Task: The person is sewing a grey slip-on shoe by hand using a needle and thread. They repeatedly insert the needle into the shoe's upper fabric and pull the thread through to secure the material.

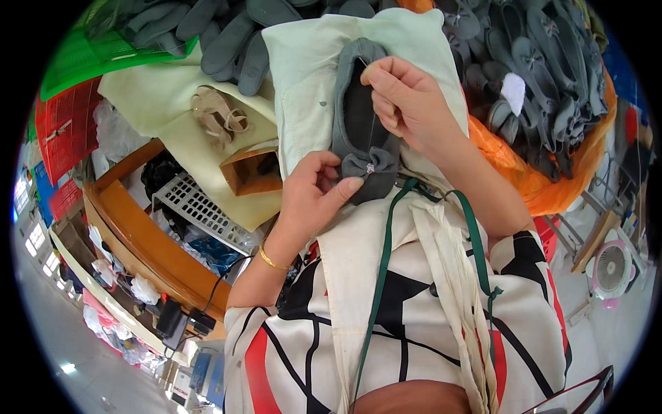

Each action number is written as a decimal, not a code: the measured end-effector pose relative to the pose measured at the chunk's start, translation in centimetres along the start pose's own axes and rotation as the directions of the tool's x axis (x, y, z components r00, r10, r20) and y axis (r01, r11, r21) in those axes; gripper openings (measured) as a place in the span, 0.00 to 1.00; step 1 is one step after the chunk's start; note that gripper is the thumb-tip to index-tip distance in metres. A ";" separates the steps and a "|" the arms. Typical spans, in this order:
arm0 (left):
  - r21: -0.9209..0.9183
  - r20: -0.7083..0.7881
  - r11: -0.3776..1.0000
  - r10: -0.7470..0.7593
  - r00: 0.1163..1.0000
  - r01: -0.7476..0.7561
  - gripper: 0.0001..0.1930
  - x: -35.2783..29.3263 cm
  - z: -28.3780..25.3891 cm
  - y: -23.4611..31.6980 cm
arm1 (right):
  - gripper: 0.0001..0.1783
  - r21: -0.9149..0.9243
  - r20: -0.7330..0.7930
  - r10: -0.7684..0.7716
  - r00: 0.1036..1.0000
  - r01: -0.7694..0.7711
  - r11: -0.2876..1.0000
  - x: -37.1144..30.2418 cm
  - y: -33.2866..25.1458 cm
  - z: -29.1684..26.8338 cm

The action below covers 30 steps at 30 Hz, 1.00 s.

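Note:
A dark grey flat shoe (343,103) lies on a pale, cushion-like pad (300,76), heel away from me and toe toward me. Across its toe is a grey bow with a small shiny ornament (370,168). My left hand (314,193) grips the toe end, thumb at the bow and fingers curled along the left side. Over the shoe's opening near the heel, my right hand (407,100) is closed in a pinch. A thin, light line shows by its fingertips, too fine to name for sure.
Grey shoes fill an orange sack (586,159) at the right, and more grey shoes (227,45) are heaped at the far left by a green basket (76,72). Beige sandals (217,114) and an open wooden box (252,172) lie left of the pad. A fan (612,268) stands at right.

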<state>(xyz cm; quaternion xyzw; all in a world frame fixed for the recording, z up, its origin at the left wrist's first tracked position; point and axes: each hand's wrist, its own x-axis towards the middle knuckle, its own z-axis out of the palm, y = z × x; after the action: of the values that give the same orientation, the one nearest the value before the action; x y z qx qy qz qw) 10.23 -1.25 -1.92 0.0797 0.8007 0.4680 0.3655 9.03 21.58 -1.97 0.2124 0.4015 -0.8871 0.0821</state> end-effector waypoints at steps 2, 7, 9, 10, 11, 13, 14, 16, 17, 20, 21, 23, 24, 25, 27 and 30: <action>0.142 -0.032 0.988 -0.053 0.998 0.057 0.28 -0.9 0.0 0.0 | 0.10 -0.039 -0.006 -0.010 1.000 0.010 0.999 -0.6 0.0 -0.3; 0.325 0.019 0.941 -0.105 0.994 0.093 0.28 -1.8 1.3 0.3 | 0.10 -0.056 0.069 -0.039 0.997 0.043 0.998 -1.9 0.3 0.3; 0.238 -0.012 0.965 -0.114 0.993 0.114 0.25 -1.7 1.7 -0.4 | 0.09 -0.097 0.104 -0.060 0.993 0.070 0.993 -2.5 -0.1 1.1; 0.217 -0.046 0.969 -0.107 0.993 0.115 0.23 -2.0 1.8 -0.6 | 0.09 -0.123 0.116 -0.074 0.991 0.088 0.988 -3.1 -0.5 1.6; 0.194 -0.079 0.974 -0.099 0.992 0.113 0.21 -2.1 1.8 -0.6 | 0.09 -0.152 0.126 -0.089 0.988 0.108 0.983 -3.8 -0.8 2.0; 0.182 -0.173 0.979 -0.059 0.983 0.090 0.19 -2.3 1.3 -0.3 | 0.07 -0.194 0.151 -0.110 0.982 0.139 0.971 -5.0 -1.5 2.8; 0.195 -0.234 0.978 -0.026 0.972 0.074 0.18 -2.5 0.9 0.7 | 0.07 -0.213 0.169 -0.136 0.976 0.171 0.962 -5.6 -1.8 3.1; 0.180 -0.350 0.982 0.113 0.930 -0.051 0.16 -2.7 -0.6 2.1 | 0.06 -0.248 0.206 -0.184 0.961 0.234 0.940 -6.6 -2.5 3.9; 0.163 -0.412 0.974 0.213 0.886 -0.158 0.15 -2.3 -2.1 2.6 | 0.06 -0.242 0.249 -0.206 0.946 0.267 0.933 -6.8 -2.6 4.2; 0.037 -0.409 0.902 0.407 0.817 -0.430 0.13 -0.8 -7.5 5.2 | 0.06 -0.221 0.315 -0.299 0.901 0.376 0.900 -7.5 -3.9 5.9; 0.058 -0.327 0.887 0.450 0.831 -0.458 0.14 -0.6 -9.6 6.0 | 0.06 -0.227 0.334 -0.301 0.893 0.386 0.894 -7.7 -4.2 6.2; 0.083 -0.160 0.898 0.440 0.884 -0.432 0.15 -0.2 -13.0 8.4 | 0.05 -0.207 0.336 -0.317 0.887 0.398 0.894 -7.5 -4.1 7.0; 0.084 -0.061 0.905 0.422 0.904 -0.417 0.15 0.4 -13.7 9.2 | 0.05 -0.195 0.334 -0.324 0.885 0.401 0.895 -7.5 -4.1 7.2; 0.087 0.038 0.912 0.400 0.916 -0.402 0.16 1.0 -14.4 10.0 | 0.05 -0.201 0.317 -0.309 0.897 0.382 0.902 -7.3 -3.8 7.2; 0.079 0.190 0.945 0.299 0.935 -0.318 0.18 3.6 -15.1 8.5 | 0.05 -0.212 0.285 -0.262 0.922 0.328 0.921 -6.5 -2.5 6.8; 0.306 -0.018 0.816 0.520 0.854 -0.490 0.17 7.7 -11.8 5.0 | 0.05 -0.279 0.216 -0.199 0.956 0.256 0.926 -5.3 -1.6 5.3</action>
<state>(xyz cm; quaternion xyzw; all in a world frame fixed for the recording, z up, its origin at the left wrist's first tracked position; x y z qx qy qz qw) -4.19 -3.09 1.66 0.3183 0.8278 0.4288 0.1716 11.63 18.50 4.57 0.0665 0.5458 -0.8340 0.0464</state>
